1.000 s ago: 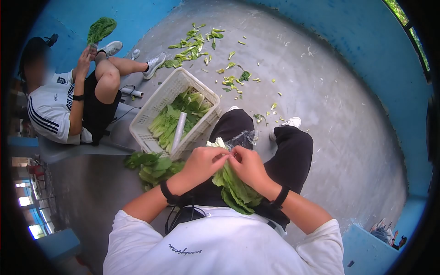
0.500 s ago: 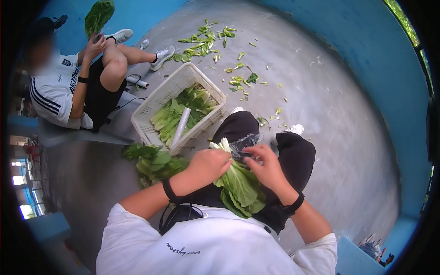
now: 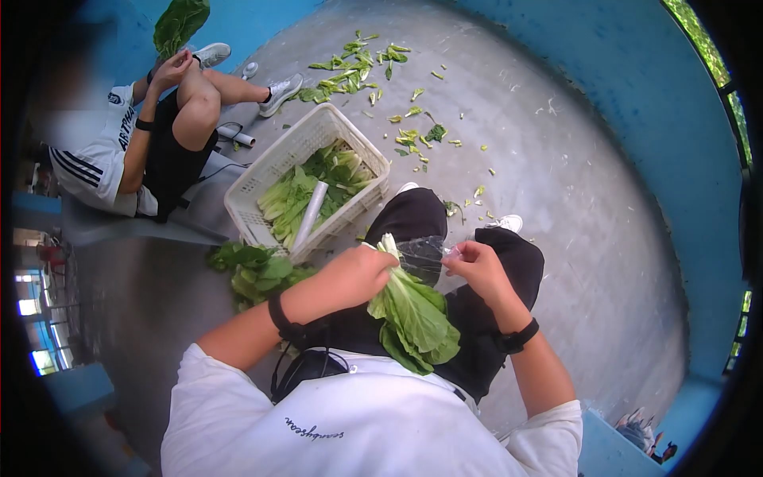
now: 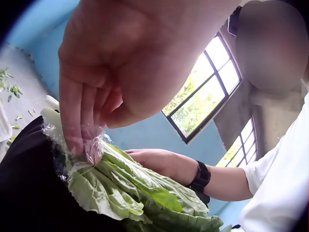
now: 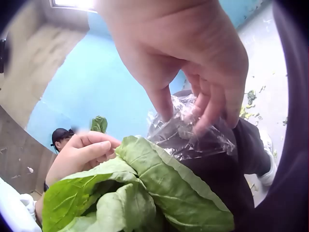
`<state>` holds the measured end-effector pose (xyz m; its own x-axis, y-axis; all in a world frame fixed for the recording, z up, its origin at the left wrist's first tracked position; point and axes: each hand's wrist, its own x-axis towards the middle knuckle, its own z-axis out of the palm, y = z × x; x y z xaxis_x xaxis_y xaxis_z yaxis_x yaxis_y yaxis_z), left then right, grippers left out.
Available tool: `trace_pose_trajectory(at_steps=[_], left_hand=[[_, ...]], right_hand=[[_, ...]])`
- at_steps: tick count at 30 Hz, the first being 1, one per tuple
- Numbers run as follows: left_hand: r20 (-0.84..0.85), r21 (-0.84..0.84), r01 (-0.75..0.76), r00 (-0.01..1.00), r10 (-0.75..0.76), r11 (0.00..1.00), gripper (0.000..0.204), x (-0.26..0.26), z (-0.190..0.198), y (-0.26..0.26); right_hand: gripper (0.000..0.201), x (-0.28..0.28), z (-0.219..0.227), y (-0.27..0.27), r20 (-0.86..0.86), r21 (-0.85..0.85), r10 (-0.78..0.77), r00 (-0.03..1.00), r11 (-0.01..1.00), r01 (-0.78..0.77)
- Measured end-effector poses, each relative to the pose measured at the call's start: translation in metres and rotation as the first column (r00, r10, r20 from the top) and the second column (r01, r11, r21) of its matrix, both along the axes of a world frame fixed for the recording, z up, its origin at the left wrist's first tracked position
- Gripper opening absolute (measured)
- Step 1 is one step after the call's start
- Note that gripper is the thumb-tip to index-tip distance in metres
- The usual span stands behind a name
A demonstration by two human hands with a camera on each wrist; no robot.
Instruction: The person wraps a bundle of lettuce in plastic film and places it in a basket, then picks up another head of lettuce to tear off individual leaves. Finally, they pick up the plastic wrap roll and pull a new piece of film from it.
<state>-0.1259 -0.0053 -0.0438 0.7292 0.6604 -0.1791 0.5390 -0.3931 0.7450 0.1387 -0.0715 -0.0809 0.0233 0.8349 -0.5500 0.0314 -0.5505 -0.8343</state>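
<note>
A bunch of leafy greens (image 3: 415, 318) with pale stalks lies over the wearer's dark-trousered lap. My left hand (image 3: 356, 274) grips it near the stalk end. Clear plastic film (image 4: 91, 142) shows wrapped about the stalks under the left fingertips. Out to the right, my right hand (image 3: 482, 272) pinches the loose part of the plastic film (image 3: 421, 256) between thumb and fingers. Crumpled plastic film (image 5: 186, 133) hangs from that right hand in the right wrist view, beside the leaves.
A white plastic crate (image 3: 246, 203) holds more greens and a pale roll (image 3: 310, 216). Another pile of greens (image 3: 254, 274) lies by the crate. Leaf scraps (image 3: 346, 75) litter the floor. A seated person (image 3: 103, 143) at left holds a leafy bunch (image 3: 180, 28).
My right hand has moved right, away from the left hand, drawing the plastic film out between them. The left hand stays at the stalks. The seated person's leafy bunch has risen.
</note>
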Motion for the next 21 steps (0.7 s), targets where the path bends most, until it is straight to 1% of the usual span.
trace_pose_trajectory(at_steps=[3,6,8,9,11,13,15,16,18,21], left_hand=[[-0.051,-0.009,0.037,0.998,-0.037,0.999,0.025,0.002,0.000,0.002],[-0.068,-0.011,0.053,0.996,-0.054,0.999,0.025,0.004,0.002,0.004],[-0.024,-0.051,0.037,0.999,-0.039,0.998,0.025,0.003,0.002,0.005],[-0.002,-0.071,0.028,1.000,-0.028,0.997,0.025,0.001,0.002,0.004],[-0.004,-0.163,0.013,1.000,-0.013,0.987,0.025,0.000,0.000,0.005],[0.017,-0.229,-0.007,1.000,0.011,0.973,0.026,0.000,0.000,0.007],[0.061,-0.281,-0.029,0.997,0.048,0.959,0.027,-0.002,0.003,0.006],[0.053,-0.379,-0.052,0.995,0.078,0.924,0.027,-0.003,0.006,0.007],[0.026,-0.564,-0.096,0.991,0.134,0.820,0.026,-0.003,0.015,0.009],[0.013,-0.588,-0.099,0.991,0.133,0.802,0.022,-0.010,0.006,0.008]], right_hand=[[0.012,-0.007,0.023,0.001,-0.201,0.028,-0.002,0.980,1.000,0.008],[0.012,-0.026,0.035,0.000,-0.266,0.041,-0.013,0.964,0.999,0.025],[0.012,-0.040,0.045,-0.004,-0.009,0.162,0.119,0.993,0.980,-0.116],[0.013,-0.049,0.049,-0.007,0.125,0.208,0.174,0.977,0.958,-0.198],[0.016,-0.065,0.058,-0.013,0.113,0.237,0.249,0.962,0.933,-0.270],[0.012,-0.072,0.053,-0.018,0.107,0.166,0.325,0.940,0.926,-0.339],[0.013,-0.077,0.043,-0.023,0.139,0.173,0.326,0.935,0.922,-0.347],[0.014,-0.078,0.040,-0.022,0.155,0.177,0.327,0.932,0.919,-0.352],[0.017,-0.079,0.041,-0.021,0.172,0.164,0.330,0.928,0.920,-0.357],[0.018,-0.081,0.043,-0.018,0.187,0.165,0.342,0.921,0.913,-0.373]])
